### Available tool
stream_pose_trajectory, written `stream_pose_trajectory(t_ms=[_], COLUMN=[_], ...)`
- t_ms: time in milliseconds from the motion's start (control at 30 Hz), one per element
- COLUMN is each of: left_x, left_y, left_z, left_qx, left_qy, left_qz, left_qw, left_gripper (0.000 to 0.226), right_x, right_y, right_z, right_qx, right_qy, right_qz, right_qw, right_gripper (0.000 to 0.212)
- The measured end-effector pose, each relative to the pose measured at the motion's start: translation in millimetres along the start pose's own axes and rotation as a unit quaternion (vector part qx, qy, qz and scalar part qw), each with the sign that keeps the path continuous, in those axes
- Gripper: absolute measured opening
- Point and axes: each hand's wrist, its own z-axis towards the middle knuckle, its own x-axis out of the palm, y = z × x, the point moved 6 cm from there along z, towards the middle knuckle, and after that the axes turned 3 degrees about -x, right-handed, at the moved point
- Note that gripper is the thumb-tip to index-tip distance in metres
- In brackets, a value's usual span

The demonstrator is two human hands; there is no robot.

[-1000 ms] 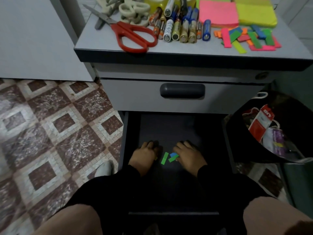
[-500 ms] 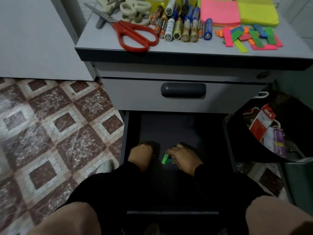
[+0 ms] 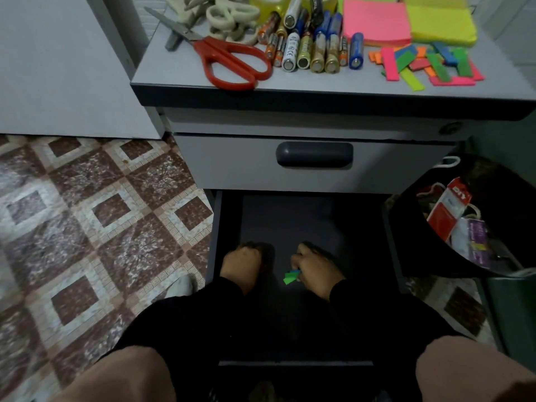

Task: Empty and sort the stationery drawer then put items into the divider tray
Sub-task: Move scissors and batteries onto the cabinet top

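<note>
Two hands in the drawer (image 3: 290, 216): right hand (image 3: 314, 269) fingers pinch coloured tabs (image 3: 291, 277); left hand (image 3: 242, 264) fisted.

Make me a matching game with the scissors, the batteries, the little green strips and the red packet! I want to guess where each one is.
Things:
1. scissors
2. batteries
3. green strips
4. red packet

Places:
A. in the black bag on the right
B. pinched by the right hand down in the open drawer
C. on the cabinet top, at the left, with red handles near the front edge
D. on the cabinet top, lined up between the scissors and the pink sticky notes

Pairs: 1-C, 2-D, 3-B, 4-A
</note>
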Motion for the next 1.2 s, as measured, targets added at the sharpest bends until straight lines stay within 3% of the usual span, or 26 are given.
stream_pose_trajectory(t_ms=[267, 400, 567, 733, 833, 1200], left_x=[2.3, 2.4, -18.1, -57.7, -80.0, -202.2], left_y=[8.8, 15.2, 16.1, 8.9, -0.1, -54.5], left_z=[-3.8, -7.2, -18.2, -43.2, -58.0, -100.9], left_qx=[-0.027, -0.056, -0.065, -0.04, -0.025, 0.086], left_qy=[0.033, 0.069, 0.056, -0.009, -0.01, -0.126], left_qz=[-0.047, -0.133, -0.234, -0.31, -0.307, -0.301], left_qw=[0.998, 0.987, 0.969, 0.95, 0.951, 0.941], left_gripper=[0.034, 0.033, 0.032, 0.023, 0.022, 0.019], right_x=[5.2, -9.6, -32.0, -72.8, -97.2, -204.2], right_y=[-1.1, -7.1, -11.8, -5.2, -1.9, -0.8], right_z=[-10.7, -19.8, -37.2, -65.5, -82.2, -140.8], right_qx=[0.025, 0.064, 0.093, 0.096, 0.103, 0.102], right_qy=[0.029, 0.009, -0.022, -0.086, -0.123, -0.228], right_qz=[0.026, 0.051, 0.118, 0.173, 0.195, 0.201], right_qw=[0.999, 0.997, 0.988, 0.976, 0.968, 0.947], right_gripper=[0.014, 0.014, 0.016, 0.022, 0.023, 0.019])
